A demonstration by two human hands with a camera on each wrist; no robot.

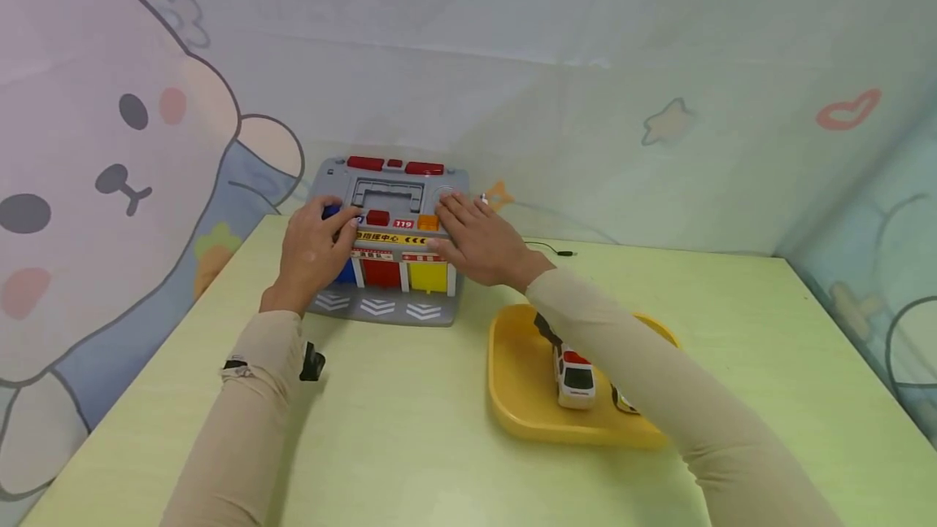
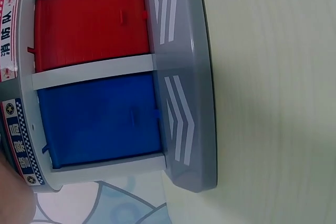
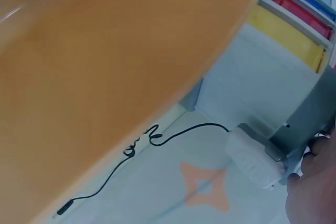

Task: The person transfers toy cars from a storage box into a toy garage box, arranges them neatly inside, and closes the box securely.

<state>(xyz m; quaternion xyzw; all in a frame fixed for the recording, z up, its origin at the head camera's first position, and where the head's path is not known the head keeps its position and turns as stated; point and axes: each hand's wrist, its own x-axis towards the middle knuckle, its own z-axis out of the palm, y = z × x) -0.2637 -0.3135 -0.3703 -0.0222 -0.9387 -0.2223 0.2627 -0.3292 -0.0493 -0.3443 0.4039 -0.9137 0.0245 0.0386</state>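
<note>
A grey toy garage (image 1: pixel 381 311) with blue, red and yellow doors stands at the back left of the table. All three doors are down; the blue door (image 2: pixel 100 119) and red door (image 2: pixel 94 27) appear large in the left wrist view. My left hand (image 1: pixel 311 246) rests on the garage's upper left corner, fingers bent loosely over the blue button (image 1: pixel 332 211), thumb at the front sign. With extended fingers, my right hand (image 1: pixel 479 242) lies on the upper right corner, beside the orange button (image 1: pixel 428 223). A red button (image 1: pixel 377 218) shows between the hands.
A yellow tray (image 1: pixel 512 417) stands under my right forearm, holding a white toy car (image 1: pixel 575 381) with a red roof and other vehicles partly hidden by the sleeve. From a pale handset (image 3: pixel 254 158) on the garage's side runs a black cable (image 3: pixel 105 182). A printed cloth backdrop hangs behind.
</note>
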